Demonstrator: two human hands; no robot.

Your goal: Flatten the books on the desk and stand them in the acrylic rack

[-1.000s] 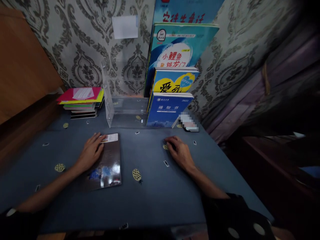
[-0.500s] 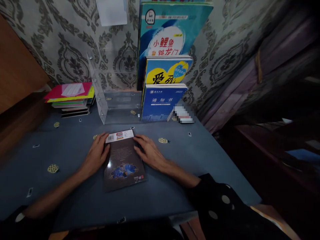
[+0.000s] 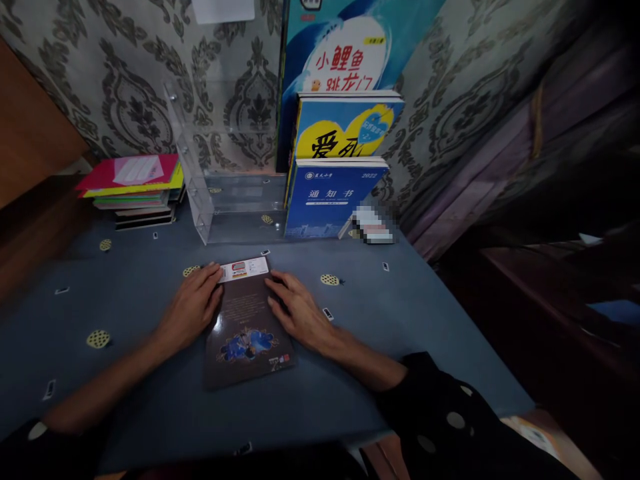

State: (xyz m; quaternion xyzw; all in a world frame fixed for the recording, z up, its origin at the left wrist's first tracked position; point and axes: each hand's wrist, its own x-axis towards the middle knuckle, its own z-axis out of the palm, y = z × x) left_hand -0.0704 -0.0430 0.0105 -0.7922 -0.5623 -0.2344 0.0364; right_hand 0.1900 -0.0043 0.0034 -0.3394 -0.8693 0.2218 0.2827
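Note:
A dark-covered book (image 3: pixel 245 310) lies flat on the table, a white label strip along its far end and a blue picture near its close end. My left hand (image 3: pixel 193 303) rests at the left edge, its fingertips over the label's left end and its thumb apart from the fingers. On the opposite edge lies my right hand (image 3: pixel 297 310), fingers stretched and spread, tips touching the cover's side. Neither hand is closed round the book. A clear acrylic rack (image 3: pixel 195 193) stands beyond it, with a blue booklet (image 3: pixel 333 200) upright in its right part.
Behind the booklet stand a yellow-and-blue book (image 3: pixel 310 137) and a tall teal book (image 3: pixel 395 40). A stack of books and papers (image 3: pixel 133 183) sits at the back left. A pixelated item (image 3: pixel 375 223) lies right of the rack. The table (image 3: pixel 400 307) ends at the right.
The view has tipped down and come slightly closer. My left fingertips have moved a little farther onto the label, covering its barcode. The book stays flat in nearly the same place.

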